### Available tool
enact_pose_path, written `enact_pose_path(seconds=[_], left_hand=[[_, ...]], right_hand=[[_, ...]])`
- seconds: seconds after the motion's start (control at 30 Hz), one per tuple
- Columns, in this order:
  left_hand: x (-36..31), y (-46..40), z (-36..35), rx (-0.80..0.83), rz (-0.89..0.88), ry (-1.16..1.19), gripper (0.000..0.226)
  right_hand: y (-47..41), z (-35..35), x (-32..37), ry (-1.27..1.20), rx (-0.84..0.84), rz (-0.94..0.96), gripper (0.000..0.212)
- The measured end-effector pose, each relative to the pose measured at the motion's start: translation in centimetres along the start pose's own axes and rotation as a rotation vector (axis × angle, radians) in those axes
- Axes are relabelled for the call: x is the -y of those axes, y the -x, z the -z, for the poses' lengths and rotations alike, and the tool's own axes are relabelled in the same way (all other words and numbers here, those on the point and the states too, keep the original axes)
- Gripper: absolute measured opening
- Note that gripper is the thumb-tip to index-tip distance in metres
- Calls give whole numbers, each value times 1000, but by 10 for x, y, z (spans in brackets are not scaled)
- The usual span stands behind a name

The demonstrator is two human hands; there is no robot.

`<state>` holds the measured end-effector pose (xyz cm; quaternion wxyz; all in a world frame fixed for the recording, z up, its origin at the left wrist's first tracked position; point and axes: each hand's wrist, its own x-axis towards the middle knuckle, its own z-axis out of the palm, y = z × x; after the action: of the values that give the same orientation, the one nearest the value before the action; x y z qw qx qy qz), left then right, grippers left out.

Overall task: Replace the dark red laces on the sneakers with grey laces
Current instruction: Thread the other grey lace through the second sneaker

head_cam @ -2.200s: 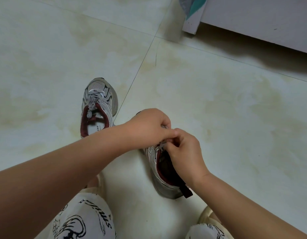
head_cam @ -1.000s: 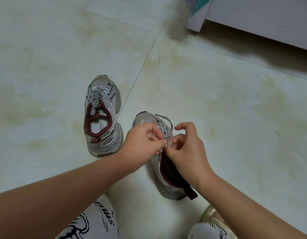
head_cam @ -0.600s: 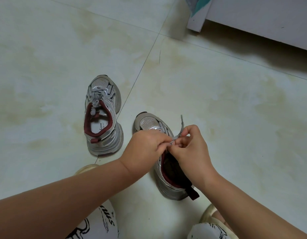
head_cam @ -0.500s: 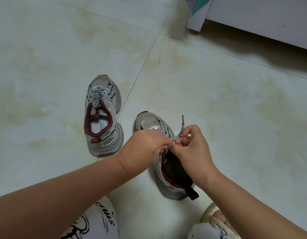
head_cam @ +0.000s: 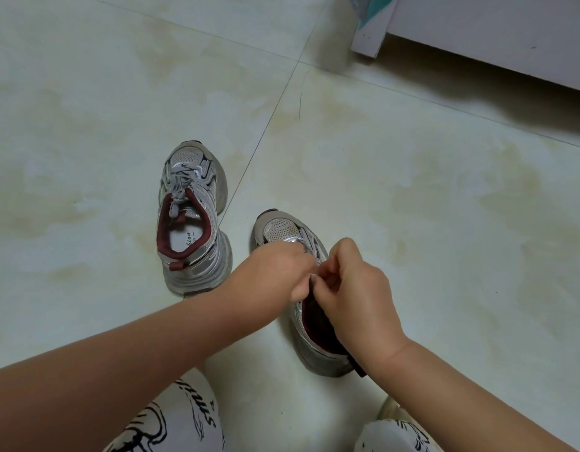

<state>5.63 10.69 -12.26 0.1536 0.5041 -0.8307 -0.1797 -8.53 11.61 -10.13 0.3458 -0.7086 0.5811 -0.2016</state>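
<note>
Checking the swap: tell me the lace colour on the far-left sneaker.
Grey laces, on the left sneaker; head view.

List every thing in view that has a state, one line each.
Left sneaker: upright on the floor, grey lace tied, untouched.
Right sneaker: upright, being laced at the tongue.
Left hand: fingers curled at the lace.
Right hand: fingers pinching at the lace.

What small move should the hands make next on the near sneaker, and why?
Probably draw the grey lace snug into a knot: both the left hand and right hand pinch at the top of the near sneaker, while the far sneaker already looks laced and tied.
</note>
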Motion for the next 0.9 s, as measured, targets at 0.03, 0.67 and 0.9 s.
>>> enact_pose_path(seconds=[0.03, 0.67, 0.9], left_hand=[[-1, 0, 1, 27, 85, 97, 16], [6, -12, 12, 466, 708, 1043, 33], [0, -10, 6, 340, 896, 1184, 34]], right_hand=[[1, -1, -2, 28, -7, 44, 29], [-4, -19, -35, 169, -222, 435, 16], [-7, -18, -37, 316, -356, 513, 21]])
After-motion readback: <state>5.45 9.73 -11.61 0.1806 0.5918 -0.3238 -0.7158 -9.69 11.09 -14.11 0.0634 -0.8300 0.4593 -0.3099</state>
